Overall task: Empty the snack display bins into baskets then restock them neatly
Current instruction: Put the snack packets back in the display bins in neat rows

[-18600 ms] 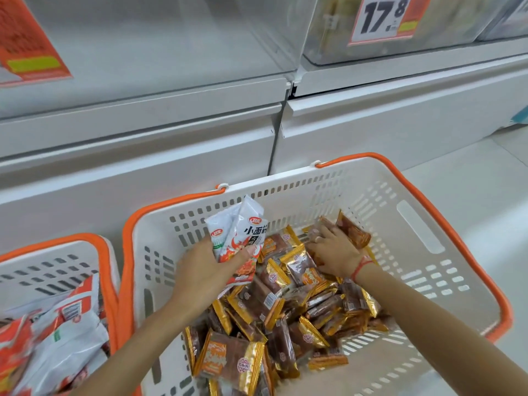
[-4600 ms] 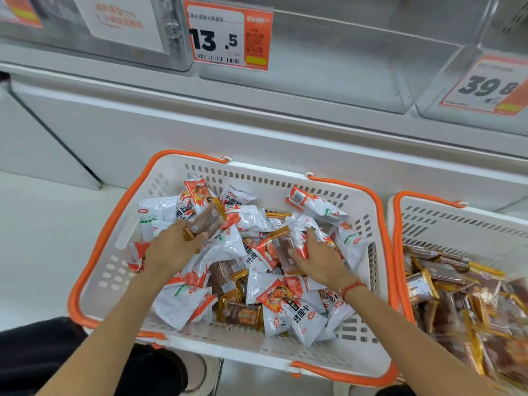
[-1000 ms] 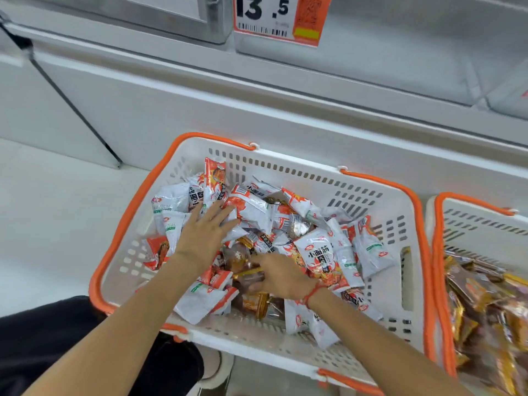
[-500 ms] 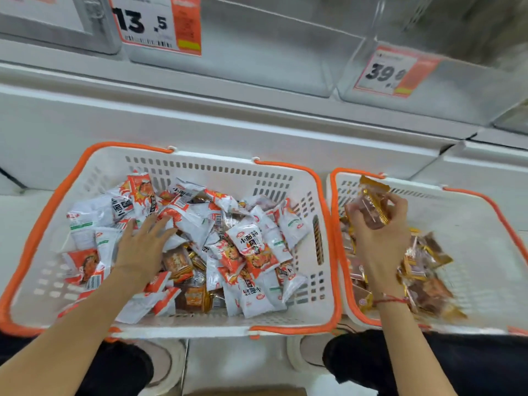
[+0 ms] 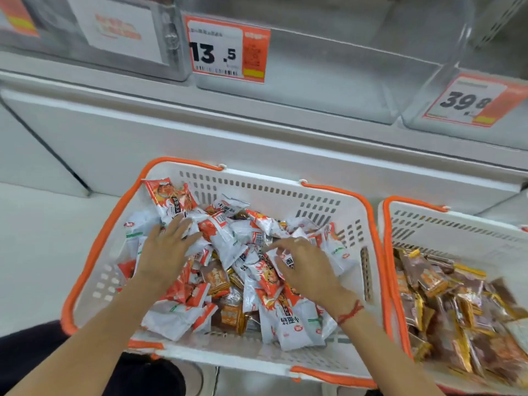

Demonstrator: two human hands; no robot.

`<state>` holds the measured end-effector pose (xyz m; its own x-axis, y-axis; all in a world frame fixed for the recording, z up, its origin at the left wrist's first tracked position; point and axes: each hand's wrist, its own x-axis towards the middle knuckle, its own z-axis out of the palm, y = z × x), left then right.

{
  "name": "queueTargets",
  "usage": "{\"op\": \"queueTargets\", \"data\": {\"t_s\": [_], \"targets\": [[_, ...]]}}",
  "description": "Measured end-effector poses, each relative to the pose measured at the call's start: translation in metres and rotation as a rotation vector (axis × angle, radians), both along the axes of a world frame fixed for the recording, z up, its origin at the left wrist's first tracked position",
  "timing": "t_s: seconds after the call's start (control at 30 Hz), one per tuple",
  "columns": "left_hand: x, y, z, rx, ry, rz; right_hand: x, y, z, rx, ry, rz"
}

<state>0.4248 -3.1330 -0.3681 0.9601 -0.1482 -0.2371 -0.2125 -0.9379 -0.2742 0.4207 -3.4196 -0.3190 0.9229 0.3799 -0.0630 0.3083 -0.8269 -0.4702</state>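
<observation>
A white basket with an orange rim [image 5: 271, 192] holds a heap of white-and-red snack packets [image 5: 228, 238] with a few brown-and-gold packets [image 5: 217, 278] mixed in. My left hand [image 5: 165, 250] lies flat on the packets at the basket's left side, fingers spread. My right hand [image 5: 308, 267] is over the heap's right side with bent fingers on the white packets. Its thumb is hidden under a packet, and the hand is blurred. A second basket [image 5: 388, 252] at the right holds brown-and-gold packets [image 5: 434, 281].
Above the baskets runs a white shelf front [image 5: 200, 138]. On it stand clear display bins [image 5: 314, 67] with price tags 13.5 [image 5: 225, 50] and 39.8 [image 5: 468, 101]. Pale floor [image 5: 34, 238] lies to the left. My dark-clothed knees show at the bottom.
My right hand has come back from the right basket, where it held a brown packet, to the heap in the left basket. My left hand stayed spread on the packets.
</observation>
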Motion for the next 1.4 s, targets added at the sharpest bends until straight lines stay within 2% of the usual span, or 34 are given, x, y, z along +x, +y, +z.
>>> {"op": "queueTargets", "data": {"t_s": [0.1,0.23,0.3,0.37,0.53,0.63,0.67,0.77,0.83,0.9,0.93,1.03,1.2,1.4], "targets": [[0.001,0.008,-0.002,-0.134,-0.082,-0.014,0.009,0.051,-0.04,-0.156,0.09,0.32],[0.002,0.02,-0.01,-0.22,-0.192,-0.098,0.016,0.094,-0.096,-0.407,-0.069,0.755],[0.003,0.021,-0.012,-0.265,-0.2,-0.096,0.025,0.099,-0.118,-0.59,-0.19,0.804],[0.002,0.022,-0.014,-0.29,-0.19,-0.078,0.035,0.098,-0.13,-0.71,-0.206,0.805],[-0.003,0.017,-0.02,-0.33,-0.169,-0.048,0.04,0.086,-0.142,-0.48,-0.317,0.806],[-0.003,0.018,-0.019,-0.331,-0.142,-0.029,0.044,0.076,-0.14,-0.354,-0.298,0.762],[-0.002,0.018,-0.019,-0.326,-0.137,-0.022,0.045,0.072,-0.134,-0.299,-0.211,0.711],[-0.003,0.015,-0.019,-0.319,-0.131,-0.004,0.047,0.056,-0.11,-0.053,0.242,0.431],[-0.004,0.013,-0.019,-0.315,-0.14,0.003,0.049,0.048,-0.097,0.119,0.47,0.268],[-0.005,0.011,-0.019,-0.321,-0.14,0.005,0.046,0.048,-0.082,0.268,0.584,0.199],[-0.005,0.011,-0.019,-0.322,-0.136,0.006,0.044,0.051,-0.074,0.277,0.621,0.209],[-0.005,0.011,-0.017,-0.327,-0.124,0.01,0.031,0.065,-0.059,0.037,0.673,0.356],[-0.005,0.01,-0.017,-0.334,-0.114,0.015,0.015,0.083,-0.085,-0.476,0.461,0.65],[-0.006,0.009,-0.022,-0.339,-0.12,0.014,-0.009,0.092,-0.12,-0.72,0.185,0.598]]}}
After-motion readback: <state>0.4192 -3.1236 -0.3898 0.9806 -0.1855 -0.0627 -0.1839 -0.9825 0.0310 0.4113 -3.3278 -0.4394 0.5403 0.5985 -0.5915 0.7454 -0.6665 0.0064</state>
